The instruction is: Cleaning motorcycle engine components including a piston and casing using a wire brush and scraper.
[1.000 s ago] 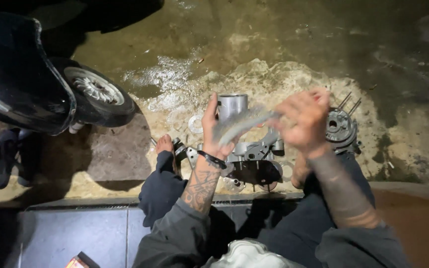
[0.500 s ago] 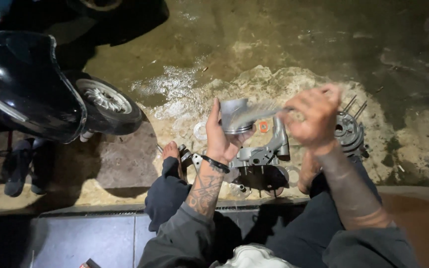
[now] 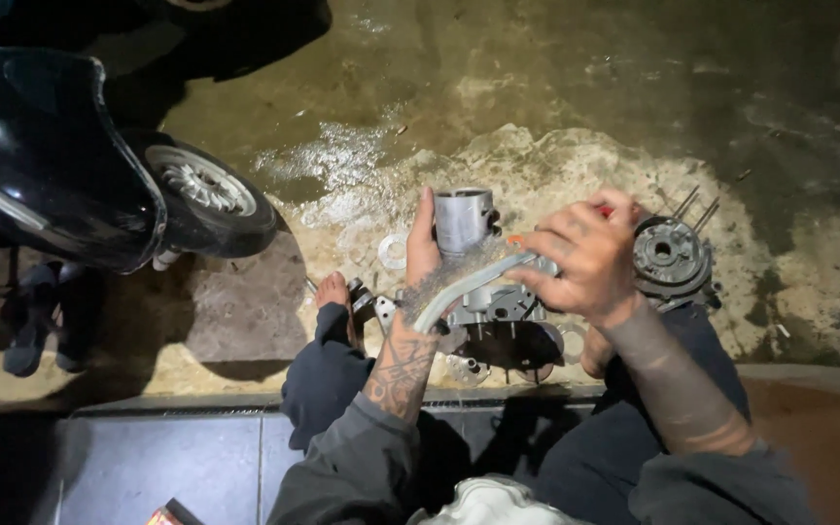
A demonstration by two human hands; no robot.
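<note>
While right hand [image 3: 585,258] grips blurred grey lever [image 3: 469,287], left hand [image 3: 423,255] clasps cylinder [image 3: 463,219]; engine case [image 3: 503,321] half hidden.

My left hand [image 3: 422,255] covers one side of the metal cylinder [image 3: 464,220], so I can't see what the fingers grip there. The grey bar [image 3: 469,285] looks smeared, and its upper end disappears under my right hand [image 3: 585,258]. The engine casing [image 3: 503,326] is mostly blocked by both forearms. The scooter [image 3: 60,175] is cut off at the left edge.
</note>
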